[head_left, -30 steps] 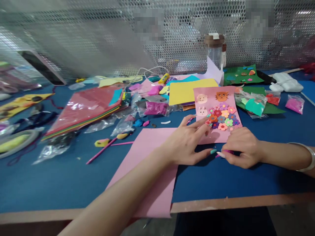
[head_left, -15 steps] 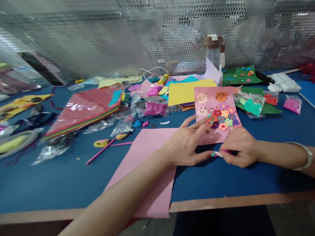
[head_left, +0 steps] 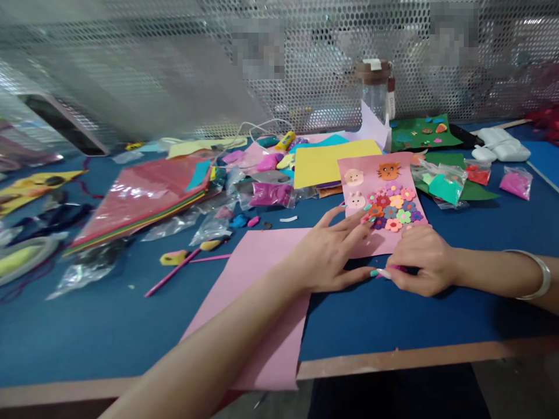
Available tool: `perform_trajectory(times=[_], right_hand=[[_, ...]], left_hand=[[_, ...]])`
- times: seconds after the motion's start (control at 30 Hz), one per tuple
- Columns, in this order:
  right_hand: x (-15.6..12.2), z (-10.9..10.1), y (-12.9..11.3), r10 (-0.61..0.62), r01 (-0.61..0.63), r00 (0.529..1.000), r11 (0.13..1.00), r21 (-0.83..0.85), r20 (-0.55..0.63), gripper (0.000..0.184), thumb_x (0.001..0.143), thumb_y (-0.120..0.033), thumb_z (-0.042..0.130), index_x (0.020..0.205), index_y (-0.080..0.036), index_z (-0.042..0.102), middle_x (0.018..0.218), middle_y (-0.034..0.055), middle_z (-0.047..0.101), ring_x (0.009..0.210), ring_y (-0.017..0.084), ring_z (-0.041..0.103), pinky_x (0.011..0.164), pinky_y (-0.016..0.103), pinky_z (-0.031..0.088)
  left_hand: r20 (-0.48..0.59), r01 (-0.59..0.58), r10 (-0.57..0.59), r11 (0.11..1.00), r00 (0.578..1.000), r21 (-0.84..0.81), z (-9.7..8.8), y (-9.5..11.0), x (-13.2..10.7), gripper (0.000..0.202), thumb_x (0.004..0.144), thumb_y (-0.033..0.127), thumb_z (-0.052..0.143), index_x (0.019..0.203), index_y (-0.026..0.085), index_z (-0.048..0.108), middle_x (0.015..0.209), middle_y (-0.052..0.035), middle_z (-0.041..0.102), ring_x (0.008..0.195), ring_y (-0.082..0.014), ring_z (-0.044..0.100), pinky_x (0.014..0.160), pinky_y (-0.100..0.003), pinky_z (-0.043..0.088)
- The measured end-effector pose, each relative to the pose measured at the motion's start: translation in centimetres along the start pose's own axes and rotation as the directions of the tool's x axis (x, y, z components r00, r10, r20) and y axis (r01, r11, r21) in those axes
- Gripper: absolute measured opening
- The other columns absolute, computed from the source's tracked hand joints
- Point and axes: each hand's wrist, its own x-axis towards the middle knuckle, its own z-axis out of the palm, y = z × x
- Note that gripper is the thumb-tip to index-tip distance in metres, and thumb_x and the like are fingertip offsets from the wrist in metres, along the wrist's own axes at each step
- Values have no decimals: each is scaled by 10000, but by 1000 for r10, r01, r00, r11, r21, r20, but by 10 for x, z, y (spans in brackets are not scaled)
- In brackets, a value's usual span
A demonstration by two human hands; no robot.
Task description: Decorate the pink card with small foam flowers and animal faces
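Note:
A pink sheet (head_left: 371, 247) bears a cluster of colourful flower shapes (head_left: 395, 206), an orange cat face (head_left: 388, 170) and pale animal faces (head_left: 356, 201). My left hand (head_left: 329, 250) has its fingers spread over the sheet's left side, near the flowers. Its thumb reaches toward the right fingertips. My right hand (head_left: 421, 262) is closed at the sheet's lower right corner, around a small magenta piece (head_left: 398, 268) that is mostly hidden. Beneath my left forearm lies a larger plain pink sheet (head_left: 262, 256).
Stacked coloured sheets in plastic (head_left: 144, 192) lie at left, near a magenta stick (head_left: 172, 273). Behind are a yellow sheet (head_left: 323, 163), bagged magenta clay (head_left: 271, 195) and a brown-lidded bottle (head_left: 373, 93). A perforated metal screen (head_left: 183, 75) closes off the back. The table's front edge (head_left: 349, 366) is near me.
The view has shifted slightly, so everything sits a little further left. Both hands keep nearly the same pose over the pink sheet.

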Motion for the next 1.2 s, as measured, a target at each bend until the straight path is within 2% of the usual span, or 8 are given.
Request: perform_trajectory(times=[0.23, 0.33, 0.43, 0.5, 0.7, 0.87, 1.0, 1.2], right_hand=[[-1, 0, 0, 16, -16, 1000, 1000, 4, -2, 263, 745, -212, 505, 489, -153, 523, 420, -30, 516, 390, 64, 410, 451, 214, 305], [1, -3, 1, 176, -174, 984, 981, 81, -12, 271, 761, -187, 487, 496, -137, 512, 415, -40, 454, 397, 47, 372, 433, 186, 289], [6, -5, 4, 461, -446, 887, 867, 223, -18, 334, 801, -190, 443, 473, -132, 453, 410, -55, 355, 386, 30, 288, 384, 159, 239], [8, -5, 6, 560, -531, 828, 792, 303, -13, 346, 814, -218, 432, 479, -131, 445, 427, -54, 338, 397, 29, 272, 377, 153, 238], [11, -3, 7, 554, -543, 831, 786, 294, 53, 314, 812, -270, 446, 564, -109, 551, 465, -35, 409, 431, 35, 318, 393, 152, 253], [12, -4, 7, 594, -609, 789, 724, 324, 157, 291, 784, -335, 505, 668, -101, 634, 519, -8, 511, 466, 47, 379, 408, 152, 287], [12, -3, 4, 569, -605, 796, 737, 302, 206, 247, 766, -318, 540, 693, -108, 646, 502, -19, 505, 445, 42, 352, 396, 153, 273], [10, -2, 2, 550, -548, 833, 805, 228, 60, 191, 740, -239, 558, 614, -108, 616, 432, -46, 429, 399, 28, 294, 368, 155, 231]], left_hand=[[9, -21, 21, 1000, 1000, 19, 2, 4, 0, 570, 805, 558, 339, 1136, 98, 397, 1203, -162, 500, 1242, -264, 315, 1019, -462, 188], [-20, -11, 11, 1000, 1000, -3, 2, 3, 1, 577, 789, 554, 379, 1142, 97, 388, 1192, -164, 508, 1213, -268, 361, 999, -462, 221], [-133, 10, -14, 1000, 991, -25, 1, 2, 3, 608, 762, 537, 446, 1171, 96, 364, 1201, -162, 498, 1180, -268, 399, 965, -441, 273], [-234, 6, -17, 999, 972, -50, 0, 2, 5, 535, 759, 495, 487, 1129, 116, 413, 1159, -134, 534, 1130, -246, 448, 929, -400, 316], [-490, -19, 2, 999, 872, -31, 1, 7, 9, 155, 793, 299, 540, 875, 169, 558, 811, -18, 647, 781, -145, 567, 703, -289, 400], [-537, -35, 48, 999, 842, 35, 1, 7, 7, 102, 790, 246, 545, 832, 162, 586, 728, -15, 640, 680, -131, 543, 561, -251, 384], [-535, -86, 78, 996, 841, 10, 3, 6, 7, 111, 807, 227, 519, 839, 147, 588, 711, -21, 634, 652, -117, 544, 560, -235, 419], [-569, -99, 68, 995, 819, -22, 5, 7, 7, 74, 792, 171, 526, 830, 152, 586, 720, -21, 636, 646, -106, 548, 574, -223, 449]])
